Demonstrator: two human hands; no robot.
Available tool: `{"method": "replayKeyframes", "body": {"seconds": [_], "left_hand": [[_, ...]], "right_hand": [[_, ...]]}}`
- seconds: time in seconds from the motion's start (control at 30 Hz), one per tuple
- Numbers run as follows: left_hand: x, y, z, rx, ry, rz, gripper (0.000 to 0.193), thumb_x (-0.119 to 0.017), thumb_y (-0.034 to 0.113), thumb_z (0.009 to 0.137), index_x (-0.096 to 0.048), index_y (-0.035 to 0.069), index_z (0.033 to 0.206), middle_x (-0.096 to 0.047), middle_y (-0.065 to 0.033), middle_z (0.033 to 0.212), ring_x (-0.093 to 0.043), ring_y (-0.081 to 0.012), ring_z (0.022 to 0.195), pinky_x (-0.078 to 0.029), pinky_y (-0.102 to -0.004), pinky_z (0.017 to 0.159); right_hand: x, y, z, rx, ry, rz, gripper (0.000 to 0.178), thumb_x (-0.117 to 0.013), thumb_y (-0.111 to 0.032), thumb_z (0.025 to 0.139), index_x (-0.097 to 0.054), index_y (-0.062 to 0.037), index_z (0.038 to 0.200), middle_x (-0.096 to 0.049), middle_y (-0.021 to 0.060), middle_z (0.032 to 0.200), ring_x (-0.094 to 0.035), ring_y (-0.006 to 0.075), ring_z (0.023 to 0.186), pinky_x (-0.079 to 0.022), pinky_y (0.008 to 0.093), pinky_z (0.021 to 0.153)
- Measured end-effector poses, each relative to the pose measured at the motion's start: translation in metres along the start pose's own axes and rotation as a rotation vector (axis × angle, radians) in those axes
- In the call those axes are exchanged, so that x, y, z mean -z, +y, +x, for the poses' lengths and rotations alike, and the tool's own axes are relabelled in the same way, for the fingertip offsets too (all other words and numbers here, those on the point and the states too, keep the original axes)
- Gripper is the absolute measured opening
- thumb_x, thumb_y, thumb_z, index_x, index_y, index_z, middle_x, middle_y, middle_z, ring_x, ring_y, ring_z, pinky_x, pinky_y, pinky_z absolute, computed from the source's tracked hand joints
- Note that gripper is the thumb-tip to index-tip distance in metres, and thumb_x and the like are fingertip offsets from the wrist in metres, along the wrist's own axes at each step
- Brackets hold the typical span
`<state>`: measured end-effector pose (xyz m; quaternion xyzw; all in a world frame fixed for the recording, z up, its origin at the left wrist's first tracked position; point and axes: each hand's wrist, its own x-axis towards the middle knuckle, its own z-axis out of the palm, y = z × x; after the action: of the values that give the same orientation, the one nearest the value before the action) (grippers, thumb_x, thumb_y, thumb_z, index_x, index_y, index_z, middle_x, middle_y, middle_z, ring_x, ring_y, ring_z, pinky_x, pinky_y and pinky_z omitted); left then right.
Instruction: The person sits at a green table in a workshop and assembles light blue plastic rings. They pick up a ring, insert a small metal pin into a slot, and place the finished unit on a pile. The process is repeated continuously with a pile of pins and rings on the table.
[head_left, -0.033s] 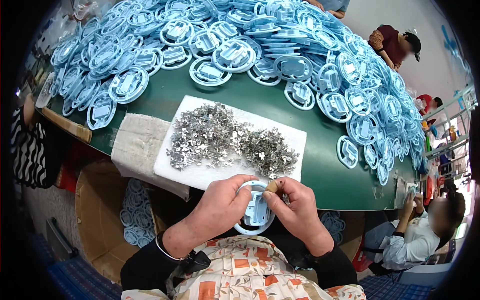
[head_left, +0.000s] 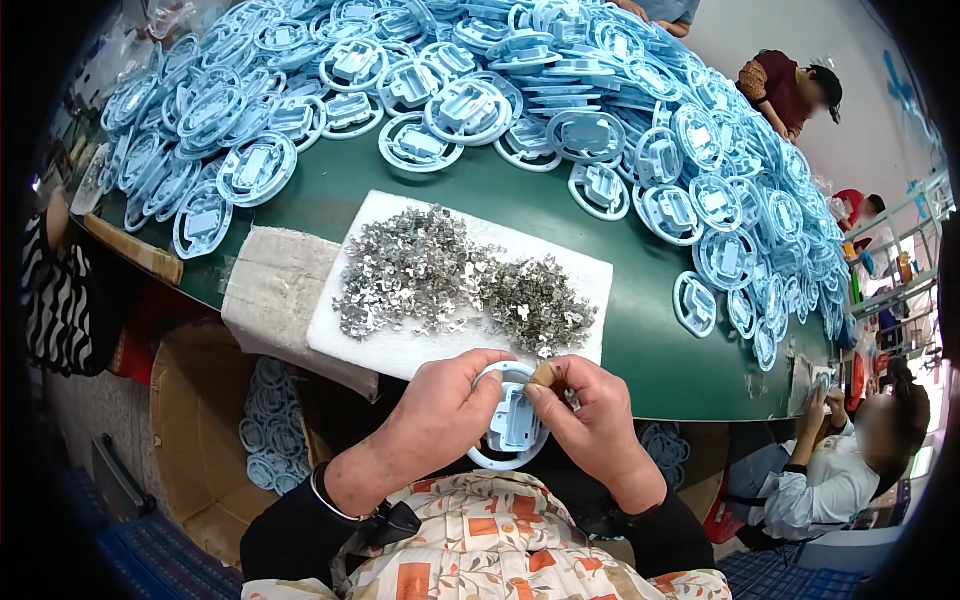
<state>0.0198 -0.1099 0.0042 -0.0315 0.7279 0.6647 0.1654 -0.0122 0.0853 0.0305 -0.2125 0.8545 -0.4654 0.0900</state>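
Note:
Close to my body, a round light blue plastic part [head_left: 515,422] with a box-shaped middle is held tilted over the table's near edge. My left hand [head_left: 435,408] grips its left rim, thumb over the face, fingers curled behind. My right hand [head_left: 598,415] is closed at the upper right rim, thumb and index finger pressed together. A tan covering [head_left: 546,374] wraps that index fingertip. Whether a small piece sits between those fingers is hidden. Just beyond my hands, two heaps of small shiny metal clips [head_left: 405,272] lie on a white foam slab [head_left: 450,347].
Many similar blue parts [head_left: 470,110] are piled across the far side of the green table [head_left: 325,185]. A padded cloth block [head_left: 280,280] adjoins the slab. Below left, a cardboard box [head_left: 200,440] holds more parts. Other people [head_left: 825,465] sit or stand around the table.

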Motion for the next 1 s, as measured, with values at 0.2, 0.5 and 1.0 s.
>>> {"method": "replayKeyframes", "body": {"seconds": [0.2, 0.5, 1.0], "left_hand": [[0.003, 0.006, 0.002, 0.033, -0.009, 0.098, 0.035, -0.048, 0.014, 0.102, -0.062, -0.007, 0.127, -0.070, -0.0068, 0.081, -0.063, -0.0079, 0.063, -0.053, -0.0253, 0.055], [0.001, -0.006, 0.003, 0.057, -0.004, -0.108, 0.032, -0.049, 0.012, 0.103, -0.064, -0.003, 0.127, -0.069, -0.0032, 0.082, -0.061, -0.0046, 0.061, -0.051, -0.0211, 0.051], [0.002, -0.007, 0.002, 0.033, -0.016, -0.104, 0.032, -0.048, 0.012, 0.103, -0.065, -0.003, 0.126, -0.069, -0.0032, 0.083, -0.060, -0.0052, 0.060, -0.050, -0.0216, 0.050]], "right_hand": [[-0.014, 0.002, -0.007, 0.305, 0.101, -0.237, 0.015, -0.076, 0.000, 0.082, -0.065, -0.0022, 0.093, -0.064, 0.0111, 0.080, -0.064, 0.0270, 0.064, -0.052, 0.0370, 0.056], [0.009, -0.009, -0.017, 0.433, -0.119, -0.505, 0.049, -0.075, -0.002, 0.076, -0.067, -0.0047, 0.124, -0.061, 0.0059, 0.073, -0.063, 0.0229, 0.060, -0.050, 0.0362, 0.052], [0.022, -0.013, -0.017, 0.339, -0.201, -0.473, 0.051, -0.072, -0.026, 0.088, -0.063, -0.0109, 0.136, -0.059, 0.0039, 0.065, -0.062, 0.0237, 0.055, -0.048, 0.0374, 0.050]]}}
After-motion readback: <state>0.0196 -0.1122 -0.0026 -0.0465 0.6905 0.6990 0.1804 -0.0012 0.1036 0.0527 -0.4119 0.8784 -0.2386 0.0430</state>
